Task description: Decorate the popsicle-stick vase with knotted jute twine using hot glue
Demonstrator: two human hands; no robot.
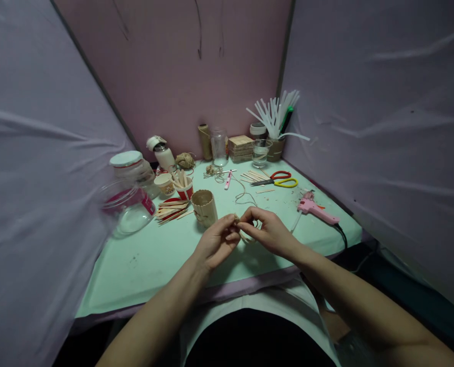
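My left hand (218,241) is closed in a pinch at the front middle of the table. My right hand (268,230) meets it fingertip to fingertip, also pinching. Between them is a small piece of beige twine (236,218), partly hidden by the fingers. More loops of it hang below the right fingers, and a thin strand (244,195) lies on the table behind. Just left of the hands stands a cup covered with wooden sticks (205,210), upright, with a scalloped rim.
Scissors (284,180) and a pink glue gun (319,210) lie at right. At left are loose craft sticks (171,210), a red cup of sticks (184,190) and clear jars (129,209). Along the back stand a twine ball (184,161), wooden squares (241,149) and glue sticks (273,118).
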